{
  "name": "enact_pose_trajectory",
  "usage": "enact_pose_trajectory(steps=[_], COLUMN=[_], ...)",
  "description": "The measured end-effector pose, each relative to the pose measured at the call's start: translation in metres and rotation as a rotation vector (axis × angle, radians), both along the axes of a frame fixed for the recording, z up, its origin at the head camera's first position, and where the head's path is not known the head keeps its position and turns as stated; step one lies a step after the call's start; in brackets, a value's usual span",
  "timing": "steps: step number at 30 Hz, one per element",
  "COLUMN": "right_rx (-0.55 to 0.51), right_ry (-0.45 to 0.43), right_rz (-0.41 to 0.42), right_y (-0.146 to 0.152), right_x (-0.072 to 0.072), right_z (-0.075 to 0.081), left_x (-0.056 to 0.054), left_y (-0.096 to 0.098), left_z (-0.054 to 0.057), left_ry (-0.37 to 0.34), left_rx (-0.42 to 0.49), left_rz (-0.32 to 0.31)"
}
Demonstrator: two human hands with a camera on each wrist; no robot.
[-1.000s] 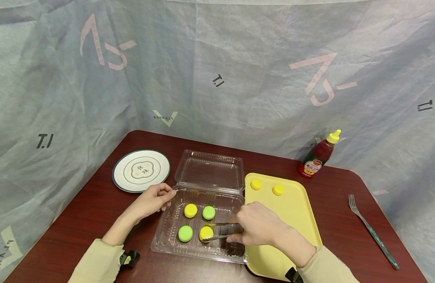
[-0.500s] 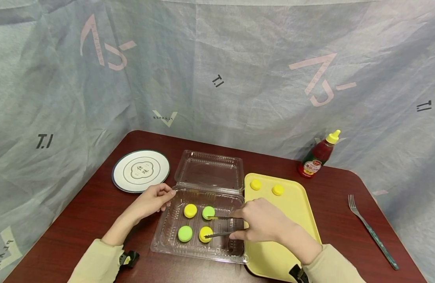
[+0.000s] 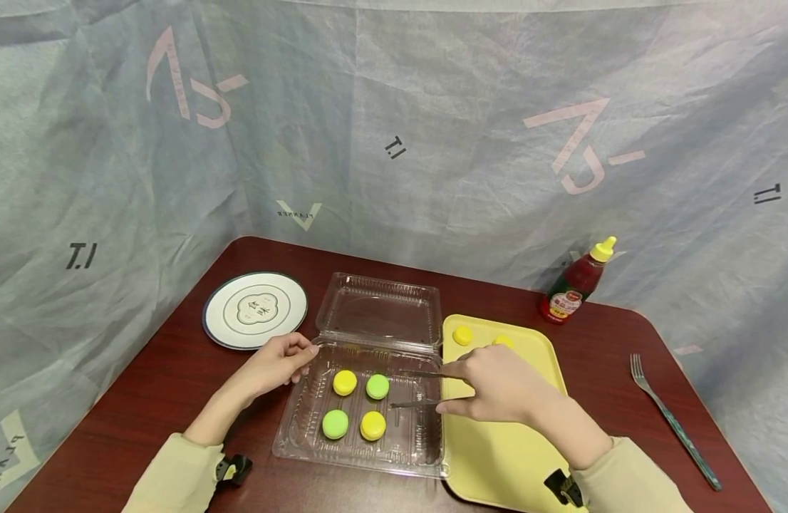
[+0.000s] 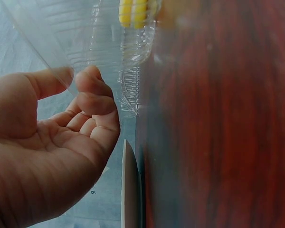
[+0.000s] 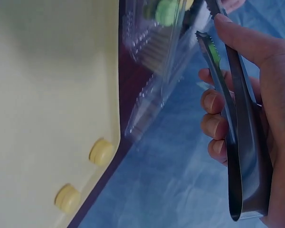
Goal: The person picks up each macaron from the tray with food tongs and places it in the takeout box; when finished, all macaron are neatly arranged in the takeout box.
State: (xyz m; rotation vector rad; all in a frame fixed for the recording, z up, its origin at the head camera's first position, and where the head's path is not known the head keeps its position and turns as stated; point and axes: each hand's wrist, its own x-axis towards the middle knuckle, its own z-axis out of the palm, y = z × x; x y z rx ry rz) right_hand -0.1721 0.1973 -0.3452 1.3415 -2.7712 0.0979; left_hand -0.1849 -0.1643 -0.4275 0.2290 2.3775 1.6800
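1. The dark red bench [image 3: 176,370] carries a yellow tray [image 3: 509,456] and, left of it, a clear container [image 3: 357,405] with its lid [image 3: 381,310] laid back.
2. The grip of the right hand [image 3: 499,385] pinches metal tongs [image 5: 251,175], whose tips stand apart over the container's right part.
3. The grip of the left hand [image 3: 272,365] pinches the container near its far left corner.
4. Two yellow macarons [image 3: 372,425] and two green macarons [image 3: 335,424] sit apart inside; another yellow pair [image 3: 462,335] lies at the tray's far end.

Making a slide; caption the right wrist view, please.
The right hand grips metal tongs; two yellow macarons sit on a tray.
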Motion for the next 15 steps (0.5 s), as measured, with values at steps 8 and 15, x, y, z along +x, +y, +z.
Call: enact_pose_trajectory(steps=[8,15], right_rx=[-0.017,-0.042], right_ry=[0.1,0.127], right_rz=[-0.045,-0.121], right_y=[0.02,0.042], right_x=[-0.009,-0.017], right_z=[0.01,0.016], left_x=[0.0,-0.001], left_y=[-0.001,-0.001], left_z=[0.001,0.001], left_ry=[-0.006,-0.009], left_rx=[-0.008,-0.014], left_rz=[0.002,0.007])
